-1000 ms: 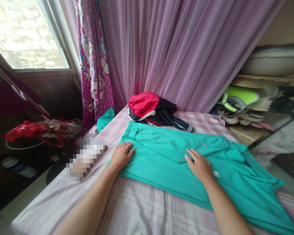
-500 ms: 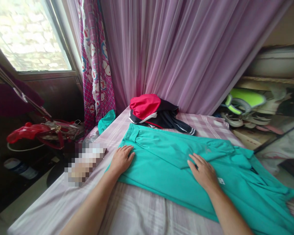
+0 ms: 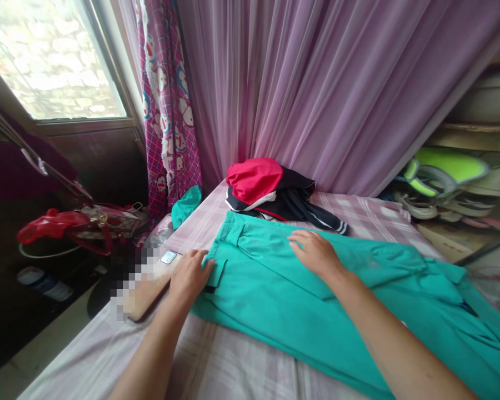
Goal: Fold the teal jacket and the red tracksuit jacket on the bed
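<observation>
A teal garment [image 3: 275, 311] lies folded lengthwise across the bed, with a banded edge and a strip of cloth at its left end. Whether it is a jacket or trousers I cannot tell. My left hand [image 3: 190, 273] is at that left end, fingers stretched forward and the thumb touching a small turned-up flap of the cloth. Over the upper middle of the garment, my right hand [image 3: 316, 254] rests palm down with its fingers extended. A phone [image 3: 150, 294], partly pixelated, lies on the sheet just left of my left hand.
Behind the garment sits a heap of red and dark clothing [image 3: 256, 180]. A smaller teal cloth [image 3: 186, 206] lies at the bed's left edge. The plaid sheet [image 3: 216, 355] covers the bed. Shelves with shoes [image 3: 419, 205] stand right; a purple curtain [image 3: 337, 100] hangs behind.
My left hand has slid left to the garment's end, where a flap is now turned up. My right hand has moved up and left across the cloth. The view has shifted slightly.
</observation>
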Demonstrator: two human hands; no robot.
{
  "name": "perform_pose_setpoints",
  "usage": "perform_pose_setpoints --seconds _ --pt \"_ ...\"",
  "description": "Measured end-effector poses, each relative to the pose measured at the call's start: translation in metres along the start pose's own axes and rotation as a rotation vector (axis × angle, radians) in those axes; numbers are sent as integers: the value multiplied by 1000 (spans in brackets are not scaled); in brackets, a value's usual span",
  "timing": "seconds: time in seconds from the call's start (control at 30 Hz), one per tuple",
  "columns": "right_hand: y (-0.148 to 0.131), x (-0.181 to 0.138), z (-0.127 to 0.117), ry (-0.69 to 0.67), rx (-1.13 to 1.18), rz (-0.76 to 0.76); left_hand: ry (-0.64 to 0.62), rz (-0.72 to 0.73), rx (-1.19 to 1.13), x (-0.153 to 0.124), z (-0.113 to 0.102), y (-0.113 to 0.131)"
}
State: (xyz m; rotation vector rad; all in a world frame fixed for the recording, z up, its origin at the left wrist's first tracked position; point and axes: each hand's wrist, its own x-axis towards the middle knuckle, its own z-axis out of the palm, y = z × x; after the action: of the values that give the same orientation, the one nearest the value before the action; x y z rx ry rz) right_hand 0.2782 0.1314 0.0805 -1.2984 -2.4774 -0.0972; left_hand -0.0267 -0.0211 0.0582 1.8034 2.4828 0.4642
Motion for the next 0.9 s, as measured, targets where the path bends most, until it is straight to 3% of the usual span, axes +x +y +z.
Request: perform_pose_setpoints --seconds 0.2,0.47,0.67,0.9 --pt "-68 90 25 -150 125 -164 -229 -116 99 -8 -15 0" --pt "-94 173 67 -293 180 -77 -342 -251 127 -7 -25 11" --pt "-103 192 80 -374 149 -6 -375 -226 159 -8 -25 16" --pt "-105 190 74 -381 152 24 -392 -280 53 -9 -28 9"
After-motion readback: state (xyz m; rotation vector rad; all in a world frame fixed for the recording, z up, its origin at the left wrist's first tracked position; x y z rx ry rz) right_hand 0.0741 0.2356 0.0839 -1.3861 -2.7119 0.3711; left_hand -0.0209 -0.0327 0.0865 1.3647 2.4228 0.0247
